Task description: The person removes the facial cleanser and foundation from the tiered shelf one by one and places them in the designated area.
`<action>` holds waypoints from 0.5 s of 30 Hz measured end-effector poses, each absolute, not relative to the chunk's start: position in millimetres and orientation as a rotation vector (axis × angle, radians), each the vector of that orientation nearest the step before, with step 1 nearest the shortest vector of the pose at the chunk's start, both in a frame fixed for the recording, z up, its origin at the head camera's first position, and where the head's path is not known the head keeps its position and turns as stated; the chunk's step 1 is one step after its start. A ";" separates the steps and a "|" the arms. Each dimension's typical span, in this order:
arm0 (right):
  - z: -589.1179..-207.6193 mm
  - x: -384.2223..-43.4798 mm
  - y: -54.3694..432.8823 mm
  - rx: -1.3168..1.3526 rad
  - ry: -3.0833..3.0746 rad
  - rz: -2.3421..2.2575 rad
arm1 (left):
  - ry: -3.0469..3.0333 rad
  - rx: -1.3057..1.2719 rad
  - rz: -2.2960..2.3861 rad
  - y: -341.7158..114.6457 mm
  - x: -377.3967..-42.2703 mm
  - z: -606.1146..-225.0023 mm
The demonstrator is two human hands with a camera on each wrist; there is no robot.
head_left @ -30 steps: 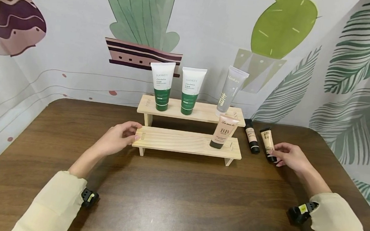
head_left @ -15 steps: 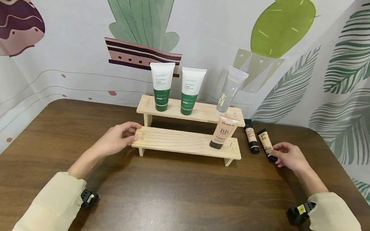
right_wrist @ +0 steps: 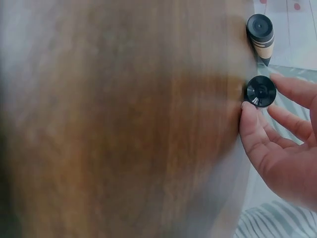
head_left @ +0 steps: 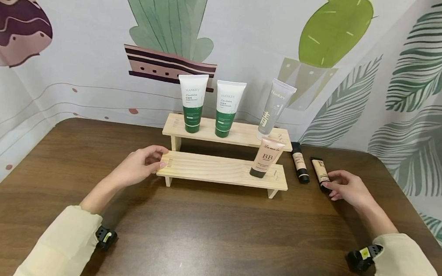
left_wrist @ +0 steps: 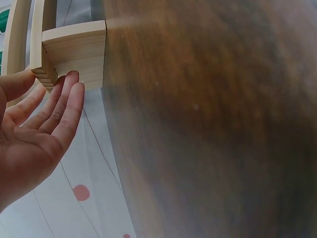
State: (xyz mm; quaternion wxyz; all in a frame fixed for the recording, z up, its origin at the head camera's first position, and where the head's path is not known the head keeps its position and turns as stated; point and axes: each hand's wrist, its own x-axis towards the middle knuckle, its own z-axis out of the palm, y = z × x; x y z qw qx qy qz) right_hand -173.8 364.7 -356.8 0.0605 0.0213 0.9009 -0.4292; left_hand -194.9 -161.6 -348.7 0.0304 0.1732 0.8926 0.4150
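A two-step wooden display stand (head_left: 210, 168) stands at the back of the table. My left hand (head_left: 139, 164) holds the left end of its lower step; in the left wrist view the thumb is at the board's edge and the other fingers are by the leg (left_wrist: 79, 52). Farther right, my right hand (head_left: 346, 187) pinches the capped end of a small beige cosmetic tube (head_left: 320, 169) lying on the table. Its round black cap (right_wrist: 261, 91) sits between thumb and fingers in the right wrist view. Left of it lies another beige tube with black ends (head_left: 300, 164).
On the upper step stand two white-and-green tubes (head_left: 193, 105) (head_left: 228, 110) and a grey tube (head_left: 275, 110). A pink BB cream tube (head_left: 267, 158) stands at the lower step's right. Behind the brown table (head_left: 196, 236) hangs a cactus-patterned cloth (head_left: 253, 35).
The pinched beige tube has swung slightly at its far end, first left, then back right, staying on the table. My left hand and the stand have kept their places.
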 end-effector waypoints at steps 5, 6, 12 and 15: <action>-358.6 -173.2 365.6 0.037 2.725 -1.323 | 2.748 0.532 1.282 -162.5 -194.5 -348.8; -359.0 -173.8 365.3 0.034 2.730 -1.324 | 2.746 0.533 1.282 -162.5 -194.4 -348.7; -361.4 -179.6 361.3 0.030 2.770 -1.310 | 2.742 0.531 1.284 -162.1 -194.5 -347.9; -361.7 -182.1 358.7 0.042 2.782 -1.300 | 2.744 0.531 1.281 -161.6 -194.6 -347.5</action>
